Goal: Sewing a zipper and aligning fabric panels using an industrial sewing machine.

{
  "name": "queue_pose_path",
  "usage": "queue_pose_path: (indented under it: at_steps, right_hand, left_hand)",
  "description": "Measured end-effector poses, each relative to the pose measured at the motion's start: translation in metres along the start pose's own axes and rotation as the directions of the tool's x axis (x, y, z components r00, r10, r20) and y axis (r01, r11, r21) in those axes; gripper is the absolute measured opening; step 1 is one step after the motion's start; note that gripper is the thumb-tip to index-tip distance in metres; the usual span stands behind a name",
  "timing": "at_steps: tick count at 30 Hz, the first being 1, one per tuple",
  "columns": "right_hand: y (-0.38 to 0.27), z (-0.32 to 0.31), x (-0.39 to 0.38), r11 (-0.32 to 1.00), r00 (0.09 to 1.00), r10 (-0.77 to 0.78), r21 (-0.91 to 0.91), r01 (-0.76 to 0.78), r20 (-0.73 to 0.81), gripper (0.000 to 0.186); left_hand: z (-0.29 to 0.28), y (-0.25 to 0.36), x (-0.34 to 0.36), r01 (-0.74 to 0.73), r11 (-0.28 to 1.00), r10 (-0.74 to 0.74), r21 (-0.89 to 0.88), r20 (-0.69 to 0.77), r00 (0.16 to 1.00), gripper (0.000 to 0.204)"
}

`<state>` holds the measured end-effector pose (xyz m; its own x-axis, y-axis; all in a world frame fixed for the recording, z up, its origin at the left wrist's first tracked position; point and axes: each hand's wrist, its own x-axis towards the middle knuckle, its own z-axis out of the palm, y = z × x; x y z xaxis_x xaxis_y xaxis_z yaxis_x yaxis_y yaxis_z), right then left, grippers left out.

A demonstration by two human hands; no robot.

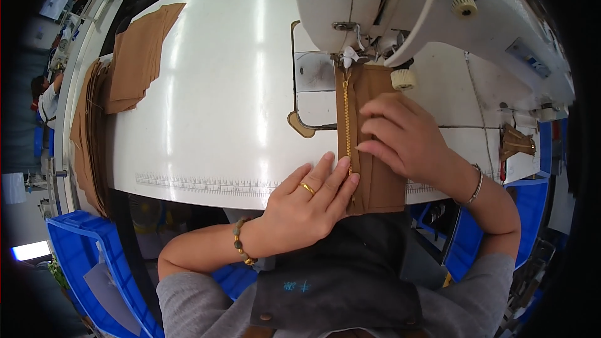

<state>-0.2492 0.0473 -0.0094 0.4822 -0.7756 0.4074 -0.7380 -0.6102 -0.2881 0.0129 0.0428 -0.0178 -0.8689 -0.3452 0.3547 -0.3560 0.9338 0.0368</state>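
A brown fabric panel (386,188) with a gold-toothed zipper (348,119) along its left side lies lengthwise under the sewing machine (350,0). Its far end reaches the needle area, and its near end hangs at the table's front edge. My left hand (307,203) rests flat, fingers stretched, with its fingertips on the lower part of the zipper. Over the panel's right part, my right hand (407,138) has bent fingers, the thumb apart from them, and nothing visible between them. The zipper's gold pull (346,78) sits near the presser foot, which is partly hidden.
Stacks of brown fabric pieces (141,56) lie at the table's far left, with more pieces (91,131) along that edge. Small brown pieces with a zipper (518,144) lie at right. Blue crates (103,269) stand beside the white table (213,119). Another person (47,100) is far left.
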Motion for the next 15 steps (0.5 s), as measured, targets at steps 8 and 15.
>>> queue_pose_path:
  at_steps: [8, 15]
  right_hand:
    - [0.014, 0.02, 0.01, 0.984, 0.997, 0.076, -0.167, -0.07, 0.029, 0.071]
    - [0.012, 0.019, 0.012, 0.988, 0.998, 0.042, -0.154, -0.034, 0.045, 0.089]
  left_hand:
    - [0.004, 0.006, -0.014, -0.019, 0.999, 0.021, 0.033, -0.051, 0.998, 0.039]
    - [0.011, 0.008, -0.021, -0.005, 1.0, 0.007, 0.028, -0.069, 0.998, 0.037]
